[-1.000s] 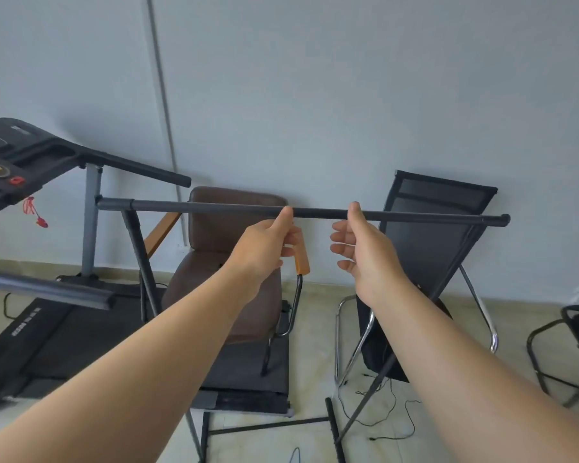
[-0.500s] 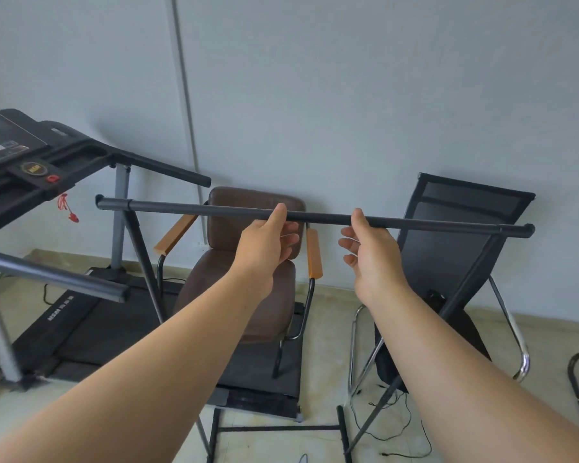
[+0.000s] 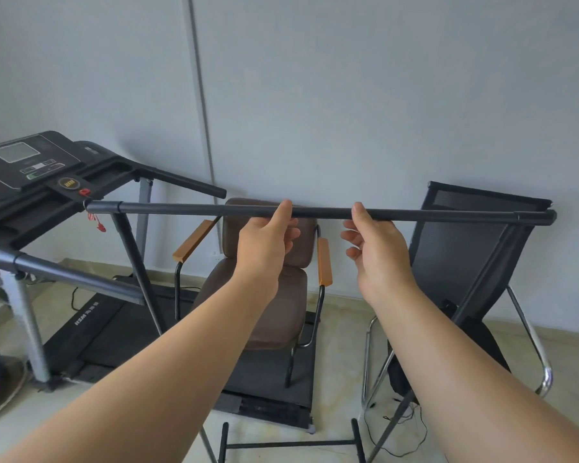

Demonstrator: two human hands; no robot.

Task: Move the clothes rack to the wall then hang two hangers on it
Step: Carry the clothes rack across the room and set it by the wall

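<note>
Bar (image 3: 448, 216) just abv fingers (image 3: 349, 236), thumbs (image 3: 285, 208) touching.

Left hand (image 3: 264, 243), right hand (image 3: 380, 250) — fingers half-curled

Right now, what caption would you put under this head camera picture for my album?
Left hand and right hand touch a rack's dark top bar, brown chair and treadmill behind.

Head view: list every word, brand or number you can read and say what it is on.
"HSM": round badge on the treadmill console, small but legible.
"HSM": white print on the treadmill deck's side rail; the characters after it are too small to read.
Console screen and button labels: too blurred to read.
</note>
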